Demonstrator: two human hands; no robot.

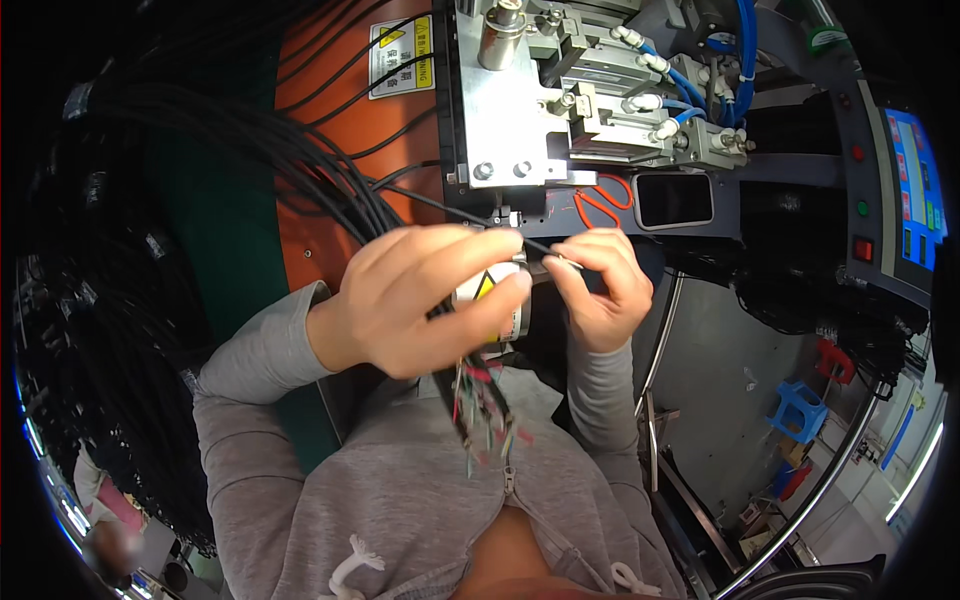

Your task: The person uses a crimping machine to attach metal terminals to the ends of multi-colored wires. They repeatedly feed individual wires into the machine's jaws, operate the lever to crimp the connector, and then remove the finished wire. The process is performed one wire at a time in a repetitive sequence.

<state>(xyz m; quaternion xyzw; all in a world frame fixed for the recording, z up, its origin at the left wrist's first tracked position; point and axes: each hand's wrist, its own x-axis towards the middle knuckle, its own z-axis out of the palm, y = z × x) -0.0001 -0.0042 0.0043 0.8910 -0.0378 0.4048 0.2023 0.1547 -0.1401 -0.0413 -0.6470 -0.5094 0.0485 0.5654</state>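
Observation:
My right hand (607, 290) pinches the tip of a thin black cable (540, 247) between thumb and fingers. Close to its left, my left hand (425, 300) has its thumb and fingers apart, fingertips beside that cable; it is slightly blurred. A bundle of black cables (335, 185) comes from the upper left and passes beneath my left hand. Below the hand, the bundle's stripped ends (485, 410) fan out in thin coloured wires in front of my chest. Behind the fingers sits a white cylindrical part (515, 310) with a yellow warning triangle, partly hidden.
Ahead stands a machine with a metal plate (500, 130), pneumatic cylinders (615, 75) and blue hoses. Red-handled pliers (605, 203) and a phone (675, 200) lie on its ledge. A control panel (865, 200) stands right; a blue stool (797, 410) is on the floor.

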